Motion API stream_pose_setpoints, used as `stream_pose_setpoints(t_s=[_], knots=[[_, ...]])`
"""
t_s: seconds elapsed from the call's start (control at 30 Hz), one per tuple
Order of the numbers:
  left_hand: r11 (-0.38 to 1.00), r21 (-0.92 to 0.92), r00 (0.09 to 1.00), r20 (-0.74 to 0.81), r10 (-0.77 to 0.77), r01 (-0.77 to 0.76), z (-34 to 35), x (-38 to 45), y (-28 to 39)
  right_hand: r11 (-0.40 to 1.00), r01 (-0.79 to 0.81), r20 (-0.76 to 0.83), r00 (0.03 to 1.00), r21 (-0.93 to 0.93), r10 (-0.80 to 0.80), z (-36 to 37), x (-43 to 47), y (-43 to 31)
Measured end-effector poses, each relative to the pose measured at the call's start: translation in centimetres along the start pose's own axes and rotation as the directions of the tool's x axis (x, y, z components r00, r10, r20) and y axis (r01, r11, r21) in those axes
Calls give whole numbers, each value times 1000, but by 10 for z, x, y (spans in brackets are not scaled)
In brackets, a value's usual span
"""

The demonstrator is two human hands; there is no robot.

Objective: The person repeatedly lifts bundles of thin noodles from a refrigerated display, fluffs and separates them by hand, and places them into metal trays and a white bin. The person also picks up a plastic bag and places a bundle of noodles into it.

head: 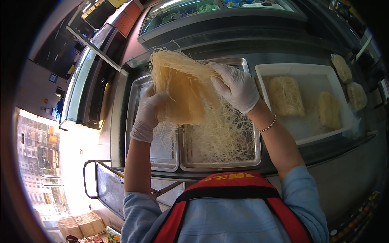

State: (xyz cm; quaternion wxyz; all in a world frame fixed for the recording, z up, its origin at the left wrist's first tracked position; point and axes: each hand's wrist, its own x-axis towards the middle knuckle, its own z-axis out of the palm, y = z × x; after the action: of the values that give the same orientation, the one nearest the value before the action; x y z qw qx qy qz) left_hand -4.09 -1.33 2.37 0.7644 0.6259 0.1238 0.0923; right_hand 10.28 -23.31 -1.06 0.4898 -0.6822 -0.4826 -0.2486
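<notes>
Both my hands wear thin white gloves and hold up one pale bundle of dried thin noodles (185, 94). My left hand (150, 111) grips its lower left side, the fingertips hidden by the noodles. The fingers of my right hand (235, 85) pinch its upper right edge. Beneath it, loose noodle strands (222, 139) lie spread in a metal tray (220, 166). Another metal tray (162, 167) sits beside that one on the left, with some strands over it. A white plastic tub (316, 66) on the right holds two noodle blocks (286, 95), (329, 110) in cloudy liquid.
Two bagged noodle packs (342, 68), (356, 96) lie right of the tub on the dark counter (255, 57). A glass display case (225, 18) stands behind the counter. At lower left is a metal cart (109, 185) with a curved handle.
</notes>
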Motion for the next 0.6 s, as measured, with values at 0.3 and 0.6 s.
stream_pose_setpoints(t_s=[0.3,0.6], knots=[[999,18,992,120,-40,38,-28,10,2,995,44,47,998,-87,-40,-8,10,-16],[977,-207,978,189,84,-44,-33,26,-28,971,123,89,990,-207,-107,-4,13,-38]])
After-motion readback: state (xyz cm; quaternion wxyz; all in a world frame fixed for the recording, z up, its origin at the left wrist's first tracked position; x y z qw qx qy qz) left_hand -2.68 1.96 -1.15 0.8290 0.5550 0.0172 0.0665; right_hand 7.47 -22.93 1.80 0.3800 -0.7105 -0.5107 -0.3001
